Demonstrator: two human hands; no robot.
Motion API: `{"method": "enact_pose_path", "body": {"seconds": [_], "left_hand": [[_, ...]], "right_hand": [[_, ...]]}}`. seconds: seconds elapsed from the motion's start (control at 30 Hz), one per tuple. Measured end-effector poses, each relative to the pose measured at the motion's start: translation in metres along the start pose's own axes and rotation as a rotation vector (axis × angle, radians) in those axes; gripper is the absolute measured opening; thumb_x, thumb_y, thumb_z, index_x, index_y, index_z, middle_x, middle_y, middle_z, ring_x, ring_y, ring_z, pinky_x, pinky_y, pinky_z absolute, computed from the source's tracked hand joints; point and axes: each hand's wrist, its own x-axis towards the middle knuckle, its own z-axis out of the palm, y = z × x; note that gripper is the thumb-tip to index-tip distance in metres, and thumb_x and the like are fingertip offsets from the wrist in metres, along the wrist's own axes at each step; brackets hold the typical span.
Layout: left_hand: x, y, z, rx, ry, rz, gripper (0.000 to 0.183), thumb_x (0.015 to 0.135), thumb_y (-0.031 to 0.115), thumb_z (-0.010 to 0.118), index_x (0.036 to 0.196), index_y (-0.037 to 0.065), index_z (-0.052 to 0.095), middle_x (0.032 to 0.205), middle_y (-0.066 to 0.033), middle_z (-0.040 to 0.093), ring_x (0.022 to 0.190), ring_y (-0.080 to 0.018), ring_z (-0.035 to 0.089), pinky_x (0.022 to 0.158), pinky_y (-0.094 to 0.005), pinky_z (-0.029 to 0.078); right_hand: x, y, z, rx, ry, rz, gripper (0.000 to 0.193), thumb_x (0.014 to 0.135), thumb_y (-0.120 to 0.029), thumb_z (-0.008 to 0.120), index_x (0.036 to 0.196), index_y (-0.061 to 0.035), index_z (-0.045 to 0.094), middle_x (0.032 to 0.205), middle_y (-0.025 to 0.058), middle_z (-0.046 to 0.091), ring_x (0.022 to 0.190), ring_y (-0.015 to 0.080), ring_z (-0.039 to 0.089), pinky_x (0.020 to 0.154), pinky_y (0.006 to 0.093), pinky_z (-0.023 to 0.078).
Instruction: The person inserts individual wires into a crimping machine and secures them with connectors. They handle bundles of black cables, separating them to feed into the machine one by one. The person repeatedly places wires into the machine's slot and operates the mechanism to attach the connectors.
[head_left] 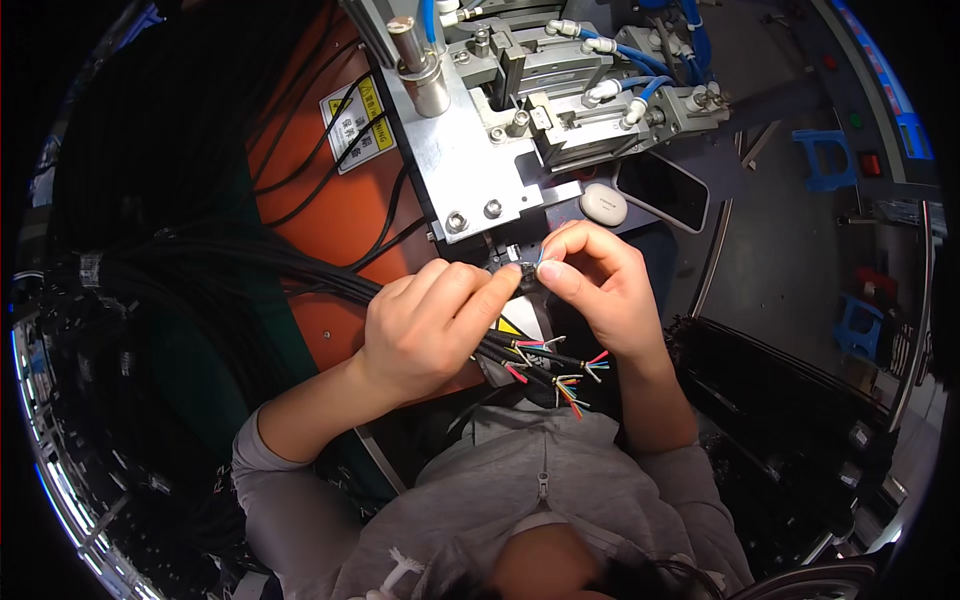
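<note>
My left hand (425, 325) is curled over a bundle of black cables (340, 283), its index finger reaching to a small dark fixture (527, 270) under the machine's edge. Beyond that hand the cables come out with stripped ends, and thin coloured wires (567, 385) in red, white, blue, green and yellow fan out from them. At the fixture my right hand (605, 290) pinches a thin wire (541, 257) between thumb and index finger. Both hands' fingertips nearly meet there. The wire's far end is hidden by the fingers.
A metal machine plate (470, 150) with bolts, pneumatic cylinders and blue hoses (655, 85) rises just ahead of my hands. To its right lie a white oval case (603, 205) and a phone (665, 190). Loose cables cross the orange surface (320, 235) at left. Blue stools (825, 160) stand at right.
</note>
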Motion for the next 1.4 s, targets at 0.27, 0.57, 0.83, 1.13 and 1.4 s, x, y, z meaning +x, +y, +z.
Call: {"method": "enact_pose_path", "body": {"seconds": [0.27,0.57,0.83,1.13,1.4], "left_hand": [[-0.003,0.004,0.008,0.172,-0.103,-0.003,0.035,0.07,0.007,0.066,0.105,0.006,0.068,0.067,-0.0009,0.039,0.057,-0.012,0.046,0.045,-0.0252,0.036],[-0.003,0.011,0.008,0.252,-0.149,-0.074,0.034,0.073,0.003,0.064,0.106,0.006,0.068,0.069,-0.0011,0.037,0.056,-0.0111,0.044,0.045,-0.0246,0.037],[-0.002,0.004,0.01,0.258,-0.097,-0.045,0.034,0.072,0.003,0.064,0.105,0.008,0.069,0.068,-0.0013,0.039,0.053,-0.0112,0.046,0.044,-0.0256,0.037],[-0.005,-0.005,0.016,0.179,-0.016,-0.057,0.029,0.068,0.01,0.065,0.096,0.007,0.069,0.071,-0.0004,0.052,0.053,-0.0141,0.049,0.046,-0.0279,0.039],[-0.001,0.004,0.002,0.245,-0.152,-0.099,0.024,0.07,0.009,0.064,0.094,0.007,0.068,0.076,-0.0003,0.055,0.063,-0.0128,0.058,0.05,-0.0251,0.043]], "right_hand": [[0.013,0.016,0.001,-0.454,0.112,-0.322,0.006,0.079,-0.002,0.067,0.08,0.0031,0.064,0.079,0.0118,0.065,0.075,0.02,0.062,0.067,0.0299,0.048],[0.015,0.02,0.011,-0.792,0.175,-0.534,0.006,0.075,-0.002,0.064,0.073,-0.0003,0.058,0.069,0.0108,0.056,0.065,0.0275,0.053,0.059,0.0363,0.043],[0.017,0.031,0.013,-0.575,0.24,-0.377,0.005,0.078,-0.002,0.063,0.076,0.0005,0.059,0.071,0.0085,0.056,0.066,0.0206,0.054,0.062,0.0304,0.043],[0.019,0.047,0.01,-0.135,0.185,-0.069,0.007,0.084,-0.004,0.057,0.079,0.0011,0.056,0.073,0.0025,0.054,0.064,0.0084,0.05,0.06,0.0236,0.04],[0.018,0.043,0.012,-0.287,0.241,-0.103,0.008,0.082,-0.006,0.065,0.083,-0.0011,0.059,0.078,0.0051,0.059,0.071,0.0113,0.056,0.067,0.0256,0.045]]}}
